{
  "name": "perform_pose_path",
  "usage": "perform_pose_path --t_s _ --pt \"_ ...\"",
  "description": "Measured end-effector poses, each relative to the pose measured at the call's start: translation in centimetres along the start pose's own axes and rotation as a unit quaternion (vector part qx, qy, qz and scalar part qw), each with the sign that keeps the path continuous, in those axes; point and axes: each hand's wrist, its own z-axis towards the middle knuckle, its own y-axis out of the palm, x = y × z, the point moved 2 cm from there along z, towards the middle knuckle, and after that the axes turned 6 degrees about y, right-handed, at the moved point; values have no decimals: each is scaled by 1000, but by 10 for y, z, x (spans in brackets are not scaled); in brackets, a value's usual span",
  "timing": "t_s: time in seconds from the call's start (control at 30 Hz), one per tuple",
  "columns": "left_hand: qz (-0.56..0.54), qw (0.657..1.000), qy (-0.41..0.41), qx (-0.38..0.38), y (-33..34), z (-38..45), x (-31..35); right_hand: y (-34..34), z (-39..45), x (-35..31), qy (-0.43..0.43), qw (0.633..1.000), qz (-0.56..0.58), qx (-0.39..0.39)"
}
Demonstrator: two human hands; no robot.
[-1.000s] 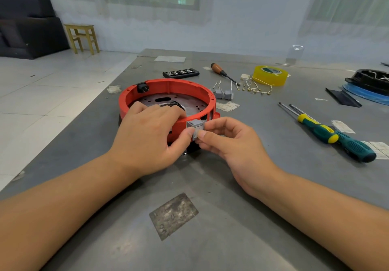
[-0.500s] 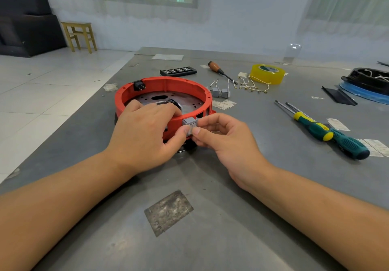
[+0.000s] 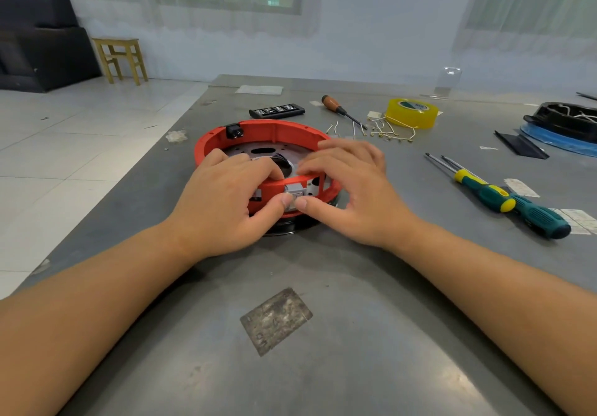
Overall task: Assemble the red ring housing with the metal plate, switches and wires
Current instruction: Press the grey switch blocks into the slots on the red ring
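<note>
1. The red ring housing (image 3: pixel 268 131) is seen flat on the grey table (image 3: pixel 355 334), near the middle of it, with the metal plate (image 3: pixel 258 153) seated inside the ring
2. A small grey switch (image 3: pixel 293 193) is set in the near wall of the housing, at an opening in the red rim
3. The housing is gripped by the left hand (image 3: pixel 226 202): fingers are curled over the near rim into the ring, and the thumb is pressed against the switch from the left
4. The right hand (image 3: pixel 349 189) is laid over the right part of the rim, fingers bent over the top, thumb tip pressed to the switch from the right; the two thumb tips are nearly touching, so the switch is pinched between them
5. A black socket (image 3: pixel 233 131) is fitted in the far left wall of the housing
6. Short wires (image 3: pixel 384 131) with metal ends are scattered beyond the housing, just beside a yellow tape roll (image 3: pixel 413 113)
7. A brown-handled screwdriver (image 3: pixel 339 110) and a black bit case (image 3: pixel 277 111) are noted at the far side
8. Two green and yellow screwdrivers (image 3: pixel 504 195) lie to the right, well apart from the hands
9. A worn label patch (image 3: pixel 276 320) is stuck on the table between the forearms
10. A black housing on a blue base (image 3: pixel 565 124) is noted at the far right edge
</note>
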Motion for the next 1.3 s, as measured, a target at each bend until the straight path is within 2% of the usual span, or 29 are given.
perform_pose_path --t_s 0.1,0.47,0.73,1.3 --pt "-24 1000 8 -13 -4 -2 -7 7 5 2 -31 999 19 -36" --pt "-36 998 17 -53 -9 -3 -18 23 7 -7 -38 999 32 2" --pt "-25 998 -9 -54 -8 -4 -12 21 9 -7 -32 999 23 -14" --pt "-75 994 -42 -61 -8 -4 -11 18 8 -6 -44 998 29 -20"
